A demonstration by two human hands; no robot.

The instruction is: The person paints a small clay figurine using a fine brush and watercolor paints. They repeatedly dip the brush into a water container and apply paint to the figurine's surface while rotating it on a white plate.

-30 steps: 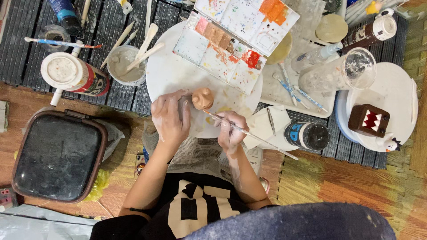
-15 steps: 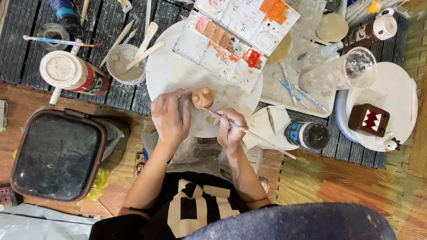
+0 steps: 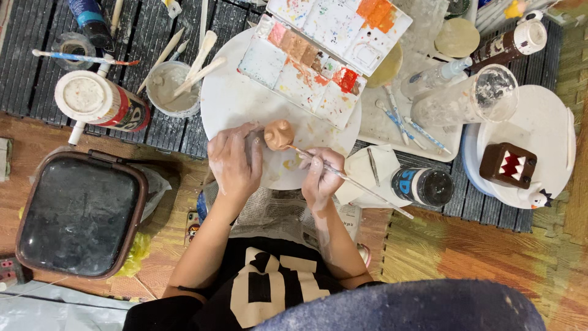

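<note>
Left hand [image 3: 233, 162] curled around the near side of a small tan clay figure [image 3: 278, 135], fingertips touching it, steadying it over a white round board [image 3: 233, 98]. Right hand [image 3: 318, 178] just beside, to the right, pinching a thin brush [image 3: 349, 179]; brush tip touching the figure's lower right edge, handle trailing back and right past the wrist. Both hands smeared with pale paint.

Just beyond the figure, on the far part of the board: an open paint palette [image 3: 324, 49] with orange, red, brown and pink wells. Beyond and left of the left hand: a grey cup [image 3: 168, 89] with wooden sticks leaning in it, then a white-lidded can [image 3: 101, 101] lying tilted, and a small jar [image 3: 73, 46] with a striped brush across it. Left of the left forearm: a dark rectangular tray [image 3: 79, 214] with a brown rim.

Right of the right hand: a folded white paper [image 3: 367, 175], then a dark-lidded jar [image 3: 422, 186]. Farther right: a white plate [image 3: 545, 122] bearing a brown block figure [image 3: 508, 165] with white zigzag teeth and a tiny penguin [image 3: 533, 197]. Beyond that side: a clear glass [image 3: 465, 98] lying on a tray, thin blue tools [image 3: 398, 119] beside it. Newspaper [image 3: 275, 211] under the wrists.
</note>
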